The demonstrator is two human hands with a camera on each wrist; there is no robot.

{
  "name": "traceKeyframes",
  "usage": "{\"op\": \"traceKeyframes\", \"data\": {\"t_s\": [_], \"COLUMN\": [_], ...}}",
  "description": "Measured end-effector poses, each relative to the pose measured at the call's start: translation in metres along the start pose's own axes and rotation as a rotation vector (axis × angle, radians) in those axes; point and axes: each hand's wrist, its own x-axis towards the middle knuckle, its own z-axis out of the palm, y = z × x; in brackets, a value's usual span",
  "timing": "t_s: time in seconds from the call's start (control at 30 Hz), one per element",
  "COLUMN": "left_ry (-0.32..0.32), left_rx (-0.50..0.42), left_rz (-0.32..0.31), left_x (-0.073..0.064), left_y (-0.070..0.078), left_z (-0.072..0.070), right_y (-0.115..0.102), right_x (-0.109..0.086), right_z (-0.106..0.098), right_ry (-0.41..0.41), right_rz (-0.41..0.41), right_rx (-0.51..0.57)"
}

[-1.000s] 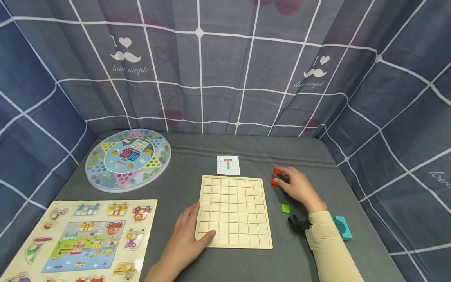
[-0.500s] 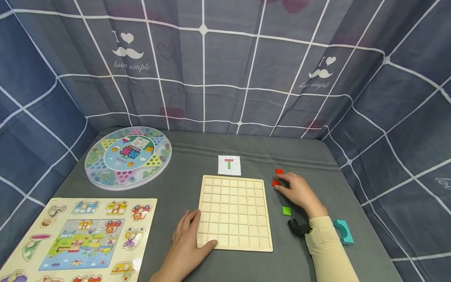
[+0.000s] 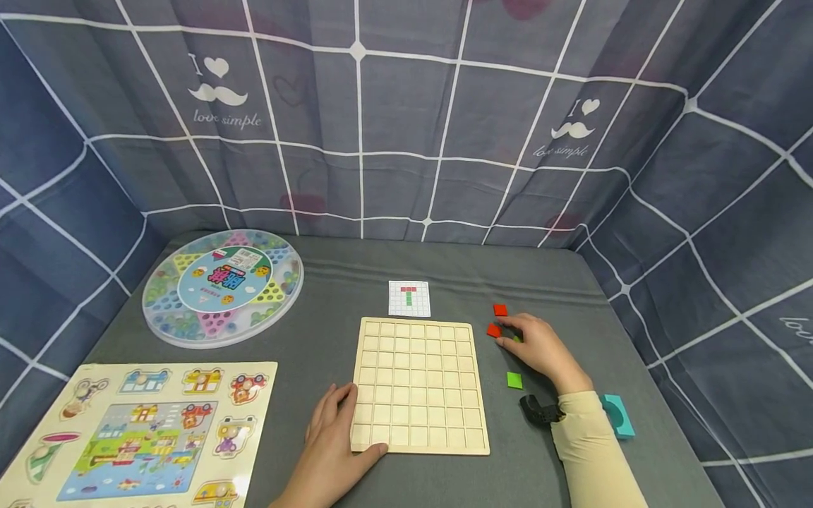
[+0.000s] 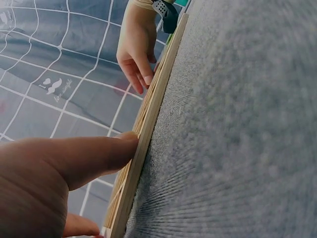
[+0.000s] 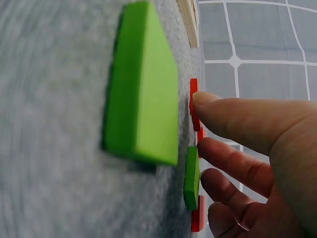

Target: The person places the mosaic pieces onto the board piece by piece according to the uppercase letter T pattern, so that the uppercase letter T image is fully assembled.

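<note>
My left hand [image 3: 333,444] rests at the near left corner of a wooden grid board [image 3: 419,388], thumb on the near edge and fingers along the left side. In the left wrist view the straight thumb [image 4: 106,151] touches the rim. Right of the board, my right hand [image 3: 540,349] hovers low with loosely bent fingers. Its thumb tip is right at a red square tile [image 3: 493,330]; the forefinger points between that tile and a farther red tile [image 3: 500,310]. A green tile [image 5: 191,178] lies under the fingers, another red tile [image 5: 198,214] beside it.
Nearer the front lies another green tile [image 3: 514,380]. Behind the board is a card [image 3: 409,310] printed with a red and green T. A teal block [image 3: 622,418] stands right of the forearm. At left are a round Chinese checkers set [image 3: 222,282] and a picture puzzle [image 3: 254,416].
My right forefinger has come off the far red tile and drawn back toward me. That tile now shows in full, and a bit of green shows under the hand. The left hand stays on the board.
</note>
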Motion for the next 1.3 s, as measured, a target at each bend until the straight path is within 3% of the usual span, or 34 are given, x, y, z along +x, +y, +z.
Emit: {"op": "traceKeyframes", "data": {"t_s": [0.53,0.8,1.3], "left_ry": [0.037,0.053,0.028], "left_rx": [0.035,0.044,0.050], "left_rz": [0.022,0.029,0.016], "left_x": [-0.003,-0.004,-0.002], "left_y": [0.001,0.001,0.000], "left_z": [0.002,0.003,0.004], "right_y": [-0.014,-0.044,-0.097], "right_x": [0.007,0.013,0.031], "right_z": [-0.001,-0.006,0.009], "right_ry": [0.034,0.033,-0.001], "right_rz": [-0.035,-0.090,-0.226], "right_rx": [-0.053,-0.025,0.009]}}
